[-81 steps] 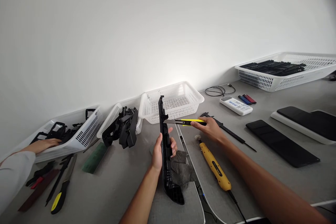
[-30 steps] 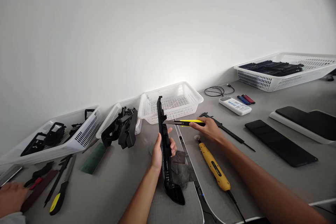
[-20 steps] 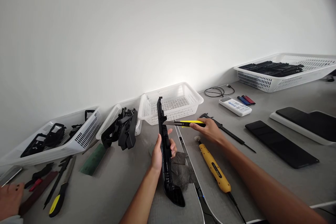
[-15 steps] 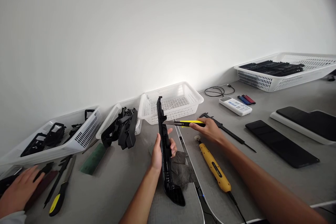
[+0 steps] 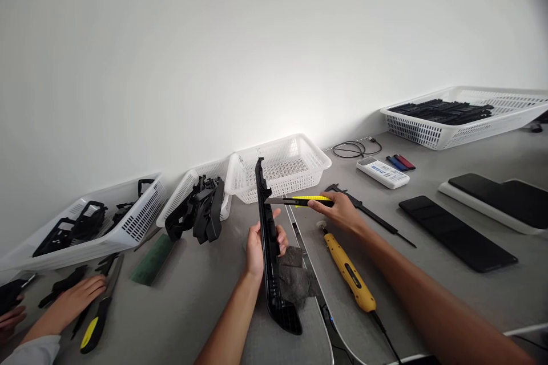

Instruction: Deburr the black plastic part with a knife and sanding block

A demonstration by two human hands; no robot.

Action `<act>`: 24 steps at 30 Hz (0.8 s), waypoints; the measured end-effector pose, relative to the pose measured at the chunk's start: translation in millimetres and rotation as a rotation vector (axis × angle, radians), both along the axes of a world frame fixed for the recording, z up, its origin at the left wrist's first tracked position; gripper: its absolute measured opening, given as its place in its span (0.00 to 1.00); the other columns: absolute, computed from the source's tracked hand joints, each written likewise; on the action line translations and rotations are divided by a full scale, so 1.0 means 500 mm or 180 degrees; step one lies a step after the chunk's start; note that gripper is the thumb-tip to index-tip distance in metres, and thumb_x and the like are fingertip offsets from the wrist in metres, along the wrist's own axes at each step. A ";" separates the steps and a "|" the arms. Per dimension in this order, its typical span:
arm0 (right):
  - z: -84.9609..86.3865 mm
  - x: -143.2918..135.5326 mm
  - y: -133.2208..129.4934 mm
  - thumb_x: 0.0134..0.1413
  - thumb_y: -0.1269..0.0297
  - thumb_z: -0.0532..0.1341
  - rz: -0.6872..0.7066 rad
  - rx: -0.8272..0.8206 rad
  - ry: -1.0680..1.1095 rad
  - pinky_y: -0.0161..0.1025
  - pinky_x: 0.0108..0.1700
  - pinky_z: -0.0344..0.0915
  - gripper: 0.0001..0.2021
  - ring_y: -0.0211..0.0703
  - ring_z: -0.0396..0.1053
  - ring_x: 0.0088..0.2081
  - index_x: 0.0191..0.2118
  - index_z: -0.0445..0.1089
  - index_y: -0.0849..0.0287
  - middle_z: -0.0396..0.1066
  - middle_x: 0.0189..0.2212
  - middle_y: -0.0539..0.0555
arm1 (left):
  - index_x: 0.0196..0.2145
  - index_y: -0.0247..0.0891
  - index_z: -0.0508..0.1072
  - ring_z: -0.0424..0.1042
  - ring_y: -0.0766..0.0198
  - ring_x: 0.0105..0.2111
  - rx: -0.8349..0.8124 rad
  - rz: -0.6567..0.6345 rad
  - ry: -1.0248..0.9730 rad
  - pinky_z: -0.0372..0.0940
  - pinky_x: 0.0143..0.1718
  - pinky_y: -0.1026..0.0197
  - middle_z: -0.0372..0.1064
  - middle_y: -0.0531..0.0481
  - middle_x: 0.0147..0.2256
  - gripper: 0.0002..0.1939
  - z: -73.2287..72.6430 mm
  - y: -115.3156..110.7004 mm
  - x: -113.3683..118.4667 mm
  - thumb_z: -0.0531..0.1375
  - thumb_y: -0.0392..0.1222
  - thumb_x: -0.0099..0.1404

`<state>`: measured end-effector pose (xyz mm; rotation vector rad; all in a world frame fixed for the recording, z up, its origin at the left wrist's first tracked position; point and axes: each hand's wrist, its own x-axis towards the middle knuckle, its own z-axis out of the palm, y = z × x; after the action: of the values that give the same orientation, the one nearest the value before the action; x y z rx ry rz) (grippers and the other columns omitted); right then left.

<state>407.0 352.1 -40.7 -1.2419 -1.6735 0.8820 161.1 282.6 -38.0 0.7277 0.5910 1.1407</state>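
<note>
My left hand [image 5: 256, 252] is wrapped round a long black plastic part [image 5: 270, 274], held up at a slant with its wide, curved end low and its narrow end at the top. In my right hand [image 5: 342, 211] is a yellow and black utility knife [image 5: 303, 201]. Its blade points left and meets the edge of the plastic part just above my left hand; whether it is cutting, I cannot tell. Dark grey cloth-like pieces [image 5: 295, 279] lie under the part. A yellow rotary tool [image 5: 351, 274] and a black caliper [image 5: 372, 214] are close to my right forearm.
Behind the part stands a white basket [image 5: 319, 165]. Baskets with black parts stand left [image 5: 149, 205] and far right [image 5: 445, 140]. A co-worker's hand [image 5: 71, 305] is near a yellow-handled file [image 5: 96, 322]. A phone [image 5: 458, 234] lies right. A gap [image 5: 317, 296] runs between tables.
The co-worker's hand has moved right towards the caliper and file, and their other hand with a dark object shows at the left edge. My hands are almost unchanged.
</note>
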 end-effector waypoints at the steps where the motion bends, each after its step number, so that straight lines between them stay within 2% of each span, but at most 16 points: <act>1: 0.001 0.000 0.000 0.55 0.32 0.62 -0.0024 0.0006 0.0002 0.38 0.29 0.50 0.30 0.40 0.58 0.25 0.24 0.64 0.57 0.58 0.21 0.48 | 0.67 0.34 0.65 0.60 0.64 0.21 -0.0012 0.0009 0.0014 0.49 0.22 0.64 0.63 0.53 0.25 0.36 0.000 0.001 0.000 0.56 0.58 0.69; 9: 0.011 0.008 -0.001 0.52 0.29 0.61 -0.0001 -0.0040 0.0031 0.38 0.27 0.49 0.32 0.38 0.54 0.25 0.23 0.64 0.58 0.55 0.21 0.47 | 0.63 0.32 0.70 0.63 0.65 0.23 -0.0090 0.0270 0.0113 0.56 0.24 0.63 0.63 0.54 0.25 0.34 0.001 -0.004 0.004 0.62 0.57 0.67; 14: 0.020 0.011 -0.002 0.49 0.28 0.62 -0.0103 -0.0124 0.0037 0.37 0.27 0.48 0.33 0.37 0.53 0.25 0.23 0.65 0.58 0.55 0.20 0.47 | 0.63 0.32 0.69 0.62 0.65 0.23 -0.0083 0.0259 0.0090 0.54 0.21 0.65 0.63 0.54 0.25 0.35 0.000 -0.003 0.006 0.63 0.57 0.66; 20: 0.017 0.009 -0.002 0.50 0.28 0.61 -0.0114 -0.0062 -0.0019 0.38 0.26 0.48 0.33 0.38 0.53 0.24 0.22 0.65 0.58 0.55 0.20 0.48 | 0.62 0.34 0.69 0.61 0.66 0.22 -0.0095 0.0179 0.0065 0.54 0.19 0.66 0.63 0.55 0.25 0.33 -0.001 0.001 0.001 0.63 0.58 0.67; 24: 0.017 0.011 -0.001 0.50 0.28 0.62 -0.0067 -0.0069 -0.0056 0.38 0.26 0.47 0.33 0.38 0.53 0.24 0.22 0.65 0.58 0.55 0.20 0.48 | 0.59 0.34 0.72 0.59 0.68 0.21 -0.0049 0.0362 0.0026 0.54 0.19 0.66 0.61 0.56 0.25 0.29 -0.001 -0.001 0.001 0.62 0.57 0.69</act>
<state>412.4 351.8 -32.2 -1.2829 -1.6658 0.8809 161.6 282.2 -38.5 0.6928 0.6542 1.2372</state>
